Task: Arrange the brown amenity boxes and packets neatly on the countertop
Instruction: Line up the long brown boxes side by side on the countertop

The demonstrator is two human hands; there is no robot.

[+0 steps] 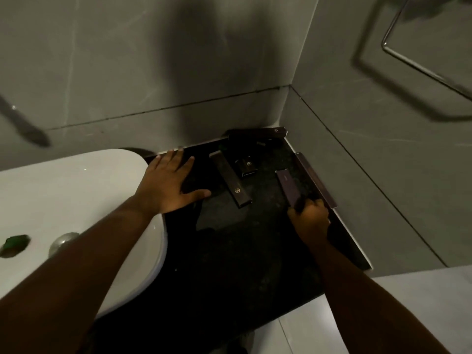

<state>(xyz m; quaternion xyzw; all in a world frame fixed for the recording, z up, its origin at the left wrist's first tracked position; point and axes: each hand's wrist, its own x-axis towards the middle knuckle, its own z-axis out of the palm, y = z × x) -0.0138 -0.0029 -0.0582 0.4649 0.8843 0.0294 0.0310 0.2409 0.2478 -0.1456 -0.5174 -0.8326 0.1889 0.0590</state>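
On the black countertop [242, 238] lie several dark brown amenity boxes. A long box [229, 178] lies diagonally in the middle. A small square box [246, 166] sits just right of it. Another long box [258, 132] rests against the back wall in the corner. One long box [315, 180] leans along the right wall. My right hand [310, 218] is shut on the near end of a long flat packet [288, 186], which points away from me. My left hand [173, 185] lies flat with spread fingers on the counter beside the basin, holding nothing.
A white basin [63, 200] fills the left, with a metal drain plug [62, 242] and something green [15, 242] in it. Grey tiled walls close the corner behind and to the right. A metal towel rail [408, 54] hangs on the right wall. The counter's front edge ends at pale floor tiles.
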